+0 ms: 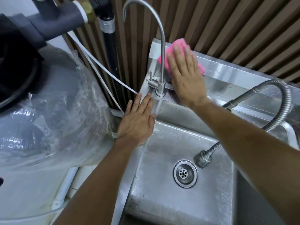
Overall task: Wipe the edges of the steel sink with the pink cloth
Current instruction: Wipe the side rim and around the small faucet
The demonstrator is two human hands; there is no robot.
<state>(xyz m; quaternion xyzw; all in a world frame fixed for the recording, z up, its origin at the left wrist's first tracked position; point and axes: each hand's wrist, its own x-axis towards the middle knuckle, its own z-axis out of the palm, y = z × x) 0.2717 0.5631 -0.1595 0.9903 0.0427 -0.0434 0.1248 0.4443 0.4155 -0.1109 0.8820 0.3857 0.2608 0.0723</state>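
Note:
The steel sink (164, 153) fills the lower right, wet, with a drain in its basin floor. My right hand (185, 73) lies flat with fingers spread, pressing the pink cloth (177, 44) against the sink's raised back splash, just right of the gooseneck tap. Part of the cloth shows above and beside my fingers. My left hand (138, 120) rests flat and empty on the sink's left rim, fingers pointing toward the tap base.
A thin gooseneck tap (159, 33) rises at the back left corner. A flexible metal hose with a spray head (203, 158) hangs into the basin. A large plastic-wrapped grey tank (48, 114) stands left, with white tubes and dark pipes behind it.

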